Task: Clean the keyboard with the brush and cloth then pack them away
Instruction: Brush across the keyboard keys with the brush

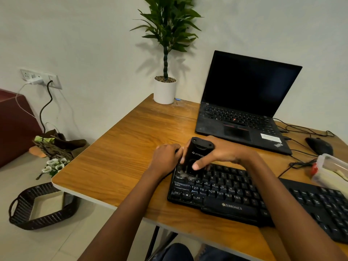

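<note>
1. The right grip is wrapped round a black brush: the thumb lies across its near face and the fingers curl behind it.
2. The brush stands almost upright, its top leaning slightly away, with its pale bristles down on the keys. The bristles are blurred.
3. They touch the far left corner of the keyboard, around the Tab and Caps Lock keys.
4. The left grip sits just beside the brush, at that same corner. Its knuckles are bent and its fingertips are hidden, so I cannot tell whether it clasps the keyboard's edge or only rests there.
5. The keyboard is black and lies slantwise near the front edge of the wooden bench, with the right forearm crossing over its middle.
6. A clear plastic box stands at the right edge, just beyond the keyboard's far end. Something pale yellow lies inside, too unclear to name.
7. An open laptop with a dark screen stands behind the keyboard, and a mouse and loose cables lie to its right.
8. A white pot with a green plant stands at the far corner.
9. On the floor to the left are a dark woven basket, partly under the bench edge, and some white flowers.
</note>
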